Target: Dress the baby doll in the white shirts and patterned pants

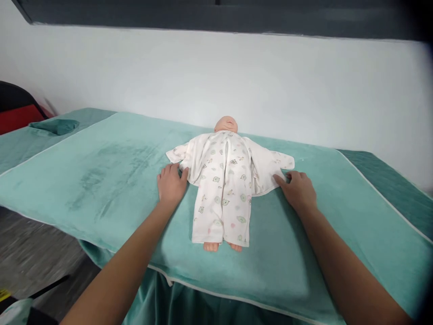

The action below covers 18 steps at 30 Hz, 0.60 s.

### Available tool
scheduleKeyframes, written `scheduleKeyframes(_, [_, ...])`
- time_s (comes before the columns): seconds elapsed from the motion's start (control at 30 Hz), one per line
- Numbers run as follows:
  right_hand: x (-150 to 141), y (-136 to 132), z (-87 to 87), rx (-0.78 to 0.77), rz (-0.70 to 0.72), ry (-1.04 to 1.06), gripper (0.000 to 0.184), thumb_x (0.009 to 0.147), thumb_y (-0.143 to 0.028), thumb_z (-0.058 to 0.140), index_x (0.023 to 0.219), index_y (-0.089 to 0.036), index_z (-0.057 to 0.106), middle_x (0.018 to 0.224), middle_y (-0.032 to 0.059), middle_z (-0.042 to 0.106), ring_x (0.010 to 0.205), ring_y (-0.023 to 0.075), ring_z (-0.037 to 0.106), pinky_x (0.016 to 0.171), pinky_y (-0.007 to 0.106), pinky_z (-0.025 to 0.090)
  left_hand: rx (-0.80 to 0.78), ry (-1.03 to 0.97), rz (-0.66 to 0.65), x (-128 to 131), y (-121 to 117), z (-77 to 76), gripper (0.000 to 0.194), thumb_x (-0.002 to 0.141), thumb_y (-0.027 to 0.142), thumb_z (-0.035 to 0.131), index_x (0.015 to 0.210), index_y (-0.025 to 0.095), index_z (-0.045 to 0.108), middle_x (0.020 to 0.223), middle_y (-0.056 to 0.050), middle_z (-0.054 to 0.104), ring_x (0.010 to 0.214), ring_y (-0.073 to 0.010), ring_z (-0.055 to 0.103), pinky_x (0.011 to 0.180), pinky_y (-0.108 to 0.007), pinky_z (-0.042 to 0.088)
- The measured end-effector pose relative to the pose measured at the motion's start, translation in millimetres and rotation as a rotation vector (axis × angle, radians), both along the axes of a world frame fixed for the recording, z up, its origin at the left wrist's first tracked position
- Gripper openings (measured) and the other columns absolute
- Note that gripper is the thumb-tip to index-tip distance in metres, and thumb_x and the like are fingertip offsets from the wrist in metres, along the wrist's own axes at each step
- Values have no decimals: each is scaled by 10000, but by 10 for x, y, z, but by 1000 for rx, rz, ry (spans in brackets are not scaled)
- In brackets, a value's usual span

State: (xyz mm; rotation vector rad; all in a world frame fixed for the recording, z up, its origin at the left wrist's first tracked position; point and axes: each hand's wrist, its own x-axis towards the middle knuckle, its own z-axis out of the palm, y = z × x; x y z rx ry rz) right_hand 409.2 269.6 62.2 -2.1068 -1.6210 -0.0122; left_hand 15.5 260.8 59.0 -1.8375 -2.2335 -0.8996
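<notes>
A baby doll (226, 124) lies on its back, head toward the wall and toes showing at the near end. White printed pants (221, 203) cover its legs. A white printed baby shirt (265, 164) is spread out at both sides, its sleeves stretched outward. At the shirt's left edge, my left hand (171, 183) has thumb and fingers closed on the cloth below the sleeve. My right hand (299, 189) pinches the shirt's right edge below the other sleeve. The cloth inside each grip is partly hidden by the fingers.
Green plush covering (111, 180) with pale piping lies under the doll and hangs over the near edge. A white wall (189, 76) rises behind. At the far left are a bunched green cloth (56, 126) and a red and black object (20, 115).
</notes>
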Motion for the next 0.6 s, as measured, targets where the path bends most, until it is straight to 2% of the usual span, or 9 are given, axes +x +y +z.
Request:
scheduleKeyframes(0.1, [-9, 119, 83, -183, 30, 69, 374, 816, -538, 588, 880, -178, 665, 860, 121, 677, 813, 284, 617, 710, 394, 453, -61, 27, 63, 62, 126, 30, 386, 935, 486, 479, 1090, 197, 680, 1174, -162, 670, 1136, -376, 559, 932, -505, 400])
scheduleKeyframes(0.17, [-83, 197, 176, -200, 108, 267, 264, 753, -448, 652, 769, -184, 655, 744, 80, 662, 730, 246, 603, 668, 362, 445, -73, 43, 38, 78, 176, 40, 310, 922, 445, 499, 994, 211, 690, 1131, -144, 687, 1119, -361, 571, 930, -494, 389])
scheduleKeyframes(0.27, [-326, 270, 413, -4, 237, 756, 241, 724, -379, 674, 856, -178, 672, 832, 64, 692, 767, 224, 618, 676, 342, 476, -71, 34, 2, 71, 195, 36, 235, 921, 368, 489, 926, 218, 671, 1075, -116, 714, 1082, -332, 600, 918, -469, 381])
scheduleKeyframes(0.33, [-581, 236, 638, 160, 317, 942, 242, 752, -361, 659, 920, -188, 654, 888, 45, 687, 795, 202, 619, 702, 328, 494, -76, 19, 2, 63, 188, 32, 237, 921, 375, 491, 967, 214, 659, 1058, -114, 727, 1066, -327, 616, 912, -459, 381])
scheduleKeyframes(0.4, [-860, 114, 876, 210, 480, 881, 183, 800, -342, 624, 923, -207, 634, 892, 21, 669, 806, 180, 606, 711, 304, 489, -86, 4, 10, 60, 178, 36, 273, 919, 404, 502, 1044, 208, 646, 1020, -113, 738, 1043, -327, 631, 915, -458, 382])
scheduleKeyframes(0.43, [-986, 28, 979, 172, 589, 757, 128, 813, -323, 610, 873, -210, 619, 883, 16, 660, 796, 172, 595, 695, 291, 476, -90, 0, 9, 61, 173, 40, 293, 919, 411, 503, 1078, 206, 639, 995, -111, 742, 1031, -327, 638, 919, -461, 383])
scheduleKeyframes(0.47, [-1091, -67, 1063, 96, 706, 597, 76, 819, -288, 596, 822, -213, 605, 873, 11, 652, 781, 163, 582, 680, 281, 462, -90, -4, 7, 62, 169, 44, 309, 920, 413, 503, 1107, 203, 631, 972, -110, 743, 1022, -328, 644, 924, -467, 385])
scheduleKeyframes(0.53, [-1215, -252, 1159, -85, 874, 286, 89, 826, -248, 581, 742, -221, 575, 821, 0, 633, 705, 145, 538, 610, 268, 419, -87, -28, 4, 59, 158, 44, 322, 917, 400, 507, 1140, 198, 619, 943, -106, 742, 1010, -327, 652, 941, -480, 386])
scheduleKeyframes(0.6, [-1225, -381, 1176, -201, 944, 169, 120, 863, -268, 570, 751, -231, 590, 820, -3, 638, 687, 143, 534, 587, 267, 412, -73, -98, -12, 43, 149, 24, 317, 909, 362, 518, 1171, 206, 602, 966, -94, 740, 1002, -309, 659, 973, -483, 385])
